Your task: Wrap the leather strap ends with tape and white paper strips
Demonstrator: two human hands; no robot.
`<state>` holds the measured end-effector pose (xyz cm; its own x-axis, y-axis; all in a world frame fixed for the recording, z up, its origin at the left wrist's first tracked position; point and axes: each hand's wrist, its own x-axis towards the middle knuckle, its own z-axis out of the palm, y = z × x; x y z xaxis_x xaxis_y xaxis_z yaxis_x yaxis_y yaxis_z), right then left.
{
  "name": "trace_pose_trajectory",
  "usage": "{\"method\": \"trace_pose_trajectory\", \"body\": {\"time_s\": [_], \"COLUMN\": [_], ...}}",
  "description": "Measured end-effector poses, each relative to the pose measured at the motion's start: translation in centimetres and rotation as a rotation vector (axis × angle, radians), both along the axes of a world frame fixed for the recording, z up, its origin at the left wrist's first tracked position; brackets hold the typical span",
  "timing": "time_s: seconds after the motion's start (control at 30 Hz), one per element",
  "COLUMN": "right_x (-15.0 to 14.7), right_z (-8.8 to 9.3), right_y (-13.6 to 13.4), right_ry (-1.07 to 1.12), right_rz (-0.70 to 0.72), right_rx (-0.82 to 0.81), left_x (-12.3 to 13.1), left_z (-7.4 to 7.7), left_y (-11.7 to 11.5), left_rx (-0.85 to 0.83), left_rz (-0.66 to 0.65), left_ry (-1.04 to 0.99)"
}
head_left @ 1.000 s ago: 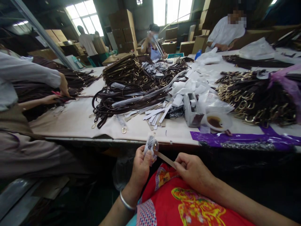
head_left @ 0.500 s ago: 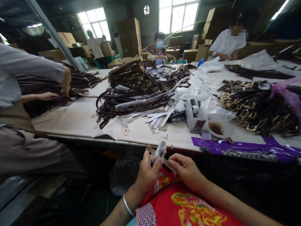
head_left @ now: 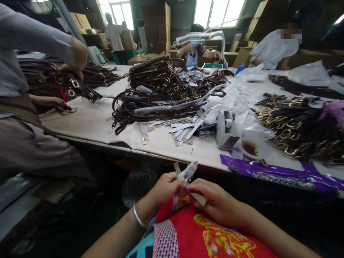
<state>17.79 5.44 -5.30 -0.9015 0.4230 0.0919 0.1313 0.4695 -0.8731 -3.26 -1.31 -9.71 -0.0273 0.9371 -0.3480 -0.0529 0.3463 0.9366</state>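
Near my lap, below the table edge, my left hand [head_left: 168,188] is closed round a small plastic-wrapped bundle [head_left: 188,172], whose upper end points up and to the right. A flat grey-beige strip [head_left: 199,197] runs behind or round the bundle; one end pokes out above my left fingers. My right hand [head_left: 215,199] pinches this strip beside the bundle, its fingers curled and partly hidden. On the table ahead lie loose white and grey strips [head_left: 182,132] and a metal ring [head_left: 144,141] on a wrapped strap end.
Dark straps [head_left: 156,104] are heaped mid-table. A tape dispenser [head_left: 225,130], a bowl of brown liquid [head_left: 249,147] and buckled straps [head_left: 290,132] are to the right. A person [head_left: 34,46] handles straps at left; others work across the table [head_left: 94,132].
The bundle has tilted rightwards, and my right hand has turned over the strip. The person at left has lifted some straps; the masked person opposite now raises a long pale wrapped strap.
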Motion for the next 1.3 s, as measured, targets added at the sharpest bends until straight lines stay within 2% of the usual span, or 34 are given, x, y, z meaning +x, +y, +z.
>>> {"method": "trace_pose_trajectory", "body": {"time_s": [0.07, 0.13, 0.23, 0.3, 0.4, 0.5, 0.6, 0.7, 0.83, 0.9, 1.1, 1.3], "right_x": [-0.6, -1.3, -2.0, -2.2, -2.2, -2.2, -2.2, -2.2, -2.4, -2.6, -3.1, -2.8], "right_z": [-0.6, -1.3, -2.2, -2.7, -3.4, -4.0, -3.9, -3.1, -1.5, -1.0, -0.4, -1.3], "right_y": [0.2, 0.2, -0.1, -0.4, -0.8, -0.9, -0.6, 0.2, 1.5, 2.2, 3.4, 2.4], "right_ry": [0.0, -0.027, -0.095, -0.153, -0.164, -0.117, -0.132, -0.202, -0.29, -0.335, -0.419, -0.384], "right_rz": [-0.093, -0.211, -0.252, -0.28, -0.397, -0.471, -0.481, -0.423, -0.341, -0.287, -0.154, -0.236], "right_rx": [0.139, 0.172, 0.017, -0.108, -0.254, -0.391, -0.422, -0.342, -0.114, -0.055, -0.059, -0.108], "left_x": [0.3, 0.6, 0.9, 0.9, 0.8, 1.2, 1.8, 2.2, 2.2, 2.1, 2.0, 2.0], "left_z": [0.2, 0.7, 1.3, 1.5, 1.3, 0.6, 0.1, -0.1, -0.1, -0.2, -0.5, -0.3], "left_y": [-0.2, -0.6, -1.3, -1.7, -2.1, -2.3, -2.3, -2.2, -2.2, -2.2, -2.2, -2.1], "left_rx": [-0.001, 0.019, 0.11, 0.174, 0.194, 0.16, 0.145, 0.129, 0.112, 0.091, 0.078, 0.085], "left_rz": [-0.14, -0.287, -0.429, -0.464, -0.505, -0.468, -0.408, -0.404, -0.41, -0.424, -0.449, -0.377], "left_ry": [0.094, 0.158, 0.164, 0.164, 0.207, 0.257, 0.273, 0.262, 0.262, 0.272, 0.29, 0.247]}}
